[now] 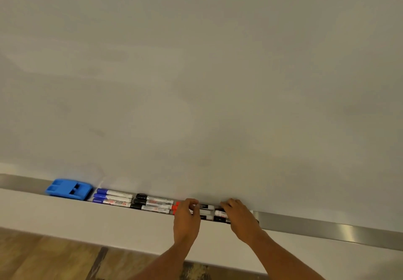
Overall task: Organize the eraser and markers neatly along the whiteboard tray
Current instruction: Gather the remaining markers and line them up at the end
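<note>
A blue eraser lies at the left of the metal whiteboard tray. Right of it sit three blue-capped markers side by side, then three black-capped markers. Red-capped markers lie under my left hand, whose fingers curl over their barrels. My right hand rests on a further group of black markers, fingers pressed down on them. Parts of these markers are hidden by both hands.
The whiteboard surface fills the view above the tray. Below the tray runs a pale wall ledge, with wooden flooring beneath. The tray stretches on bare to the right.
</note>
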`<state>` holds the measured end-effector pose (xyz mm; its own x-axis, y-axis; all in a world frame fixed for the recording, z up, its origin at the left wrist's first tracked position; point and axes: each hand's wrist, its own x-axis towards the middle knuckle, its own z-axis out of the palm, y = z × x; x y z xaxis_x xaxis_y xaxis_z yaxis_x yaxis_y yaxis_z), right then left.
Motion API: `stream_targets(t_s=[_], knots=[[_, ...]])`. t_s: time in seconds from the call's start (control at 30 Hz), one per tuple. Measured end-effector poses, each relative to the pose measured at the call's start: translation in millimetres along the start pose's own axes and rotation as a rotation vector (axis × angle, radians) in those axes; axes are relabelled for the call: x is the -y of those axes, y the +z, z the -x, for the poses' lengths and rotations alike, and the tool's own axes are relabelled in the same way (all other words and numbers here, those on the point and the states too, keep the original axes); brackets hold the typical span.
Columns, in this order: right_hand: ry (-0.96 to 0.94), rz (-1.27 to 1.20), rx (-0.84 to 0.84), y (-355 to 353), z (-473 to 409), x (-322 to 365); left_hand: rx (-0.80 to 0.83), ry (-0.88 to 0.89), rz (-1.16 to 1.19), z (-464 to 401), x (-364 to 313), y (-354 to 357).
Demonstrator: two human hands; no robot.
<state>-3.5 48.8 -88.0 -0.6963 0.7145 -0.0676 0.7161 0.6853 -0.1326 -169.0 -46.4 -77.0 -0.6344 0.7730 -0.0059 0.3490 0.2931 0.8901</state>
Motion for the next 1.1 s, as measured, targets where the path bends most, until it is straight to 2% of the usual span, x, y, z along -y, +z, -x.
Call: stream_targets(t_s=[0.2,0.27,0.33,0.43,0.47,0.53,0.6,0.67,0.77,1.1], knots=[[-0.025,0.039,-0.031,5,3,-3,-0.011,-0.005,-0.014,-5,10,-10],[-0.001,0.0,-0.105,1,6,-6,-0.01,-0.007,-0.007,-6,11,-12],[0.057,-0.076,-0.26,-7,9,-7,-0.004,-0.004,0.003,-7,11,-12],[0.328,-0.401,-0.642,-17,16,3,0.023,0.007,-0.021,-10,9,-7],[0.49,-0.597,-0.735,-20,17,9,0.042,0.016,-0.034,-10,7,-4],[0.807,-1.053,-0.814,-26,17,19,0.088,0.036,-0.062,-10,4,0],[1.067,-1.378,-0.783,-26,15,22,0.135,0.063,-0.09,-11,1,4],[1.162,-1.529,-0.702,-19,15,22,0.171,0.078,-0.104,-12,-2,7],[1.176,-1.644,-0.604,-9,12,24,0.186,0.075,-0.103,-11,-4,8],[1.179,-1.828,-0.493,-9,-6,22,0.14,0.04,-0.114,-4,11,-12]])
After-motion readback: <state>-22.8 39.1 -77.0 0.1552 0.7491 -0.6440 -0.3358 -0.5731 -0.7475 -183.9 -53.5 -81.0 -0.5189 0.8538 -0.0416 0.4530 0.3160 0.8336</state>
